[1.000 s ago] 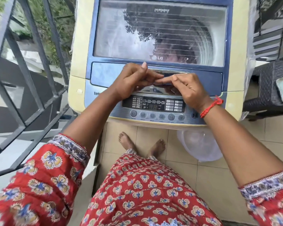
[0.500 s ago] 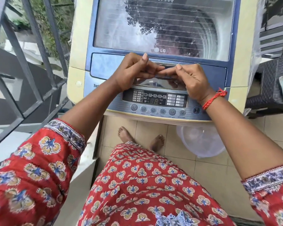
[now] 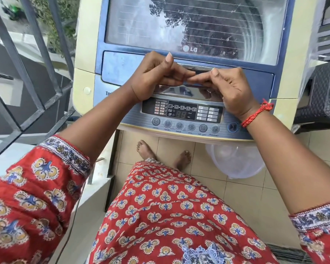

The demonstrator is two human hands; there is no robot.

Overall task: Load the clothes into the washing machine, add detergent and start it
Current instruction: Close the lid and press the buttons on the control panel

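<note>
The top-loading washing machine (image 3: 181,60) stands right in front of the person, cream-sided with a blue top, its glass lid (image 3: 194,25) down and dusty, dark laundry dimly showing in the drum beneath, and its control panel (image 3: 182,111) facing the person with a row of round buttons along the front edge. Both hands sit at the lid's front handle (image 3: 198,68), fingertips meeting in the middle: the left hand (image 3: 156,77) has its fingers curled over the handle edge with the thumb sticking up, and the right hand (image 3: 231,86), with a red thread bracelet (image 3: 255,115) at the wrist, curls likewise onto it.
</note>
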